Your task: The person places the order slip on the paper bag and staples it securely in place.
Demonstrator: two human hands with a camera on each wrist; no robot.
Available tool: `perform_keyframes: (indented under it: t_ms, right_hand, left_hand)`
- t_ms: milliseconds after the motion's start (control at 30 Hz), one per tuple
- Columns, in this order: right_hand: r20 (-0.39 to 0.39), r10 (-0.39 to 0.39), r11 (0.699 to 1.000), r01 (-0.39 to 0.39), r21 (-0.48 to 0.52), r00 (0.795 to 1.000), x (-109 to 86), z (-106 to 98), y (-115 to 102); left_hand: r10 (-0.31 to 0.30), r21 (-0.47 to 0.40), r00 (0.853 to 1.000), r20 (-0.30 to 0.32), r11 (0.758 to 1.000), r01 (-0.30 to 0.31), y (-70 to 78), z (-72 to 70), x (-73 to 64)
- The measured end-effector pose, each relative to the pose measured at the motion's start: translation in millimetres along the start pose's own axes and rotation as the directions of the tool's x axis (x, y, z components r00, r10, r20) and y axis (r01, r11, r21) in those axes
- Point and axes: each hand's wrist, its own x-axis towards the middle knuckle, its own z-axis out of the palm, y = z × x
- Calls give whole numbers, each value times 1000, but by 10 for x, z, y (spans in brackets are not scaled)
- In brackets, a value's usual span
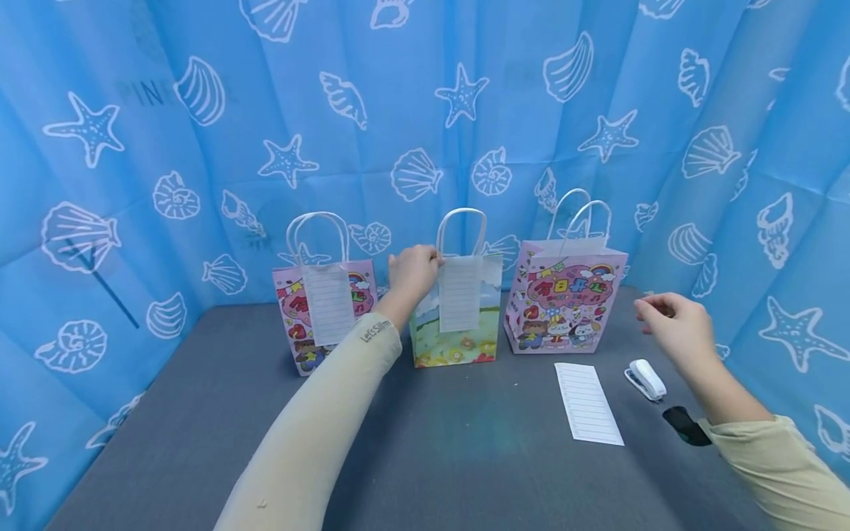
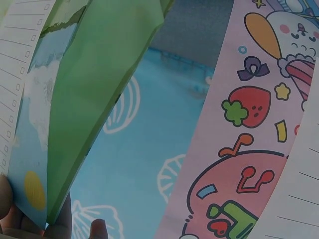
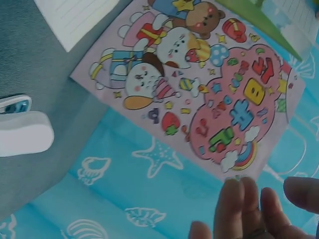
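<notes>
My left hand (image 1: 413,274) pinches the top left edge of the middle paper gift bag (image 1: 458,350), green with a flower meadow print. A lined paper slip (image 1: 460,295) hangs down that bag's front and is held at its top corner. In the left wrist view, thumb and fingers sit on either side of the green bag's rim (image 2: 94,114) and the slip (image 2: 17,74). My right hand (image 1: 680,328) hovers at the right, fingers loosely bent and holding nothing. Beneath it on the table lies a white stapler (image 1: 645,380). Left of the stapler lies a loose lined slip (image 1: 589,404).
A pink cartoon gift bag (image 1: 567,299) stands upright at the right. Another pink bag (image 1: 299,317) at the left has a lined slip (image 1: 330,304) on its front. A dark object (image 1: 686,426) is beside the right sleeve. A blue shell-print curtain (image 1: 398,110) hangs behind the grey table (image 1: 451,457).
</notes>
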Motion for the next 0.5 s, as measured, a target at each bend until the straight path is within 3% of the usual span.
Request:
perform_keyframes:
  t_ms: [200,500]
  right_hand:
    - [45,107,994,-106,-26,993,2,-60,121]
    - [162,231,973,-228,-38,959,-16,-77,356]
  left_hand:
    - [4,-4,1000,-5,1000,-4,-10,-6,-1]
    - [13,-25,1000,-3,1000,-14,-13,-19,-25]
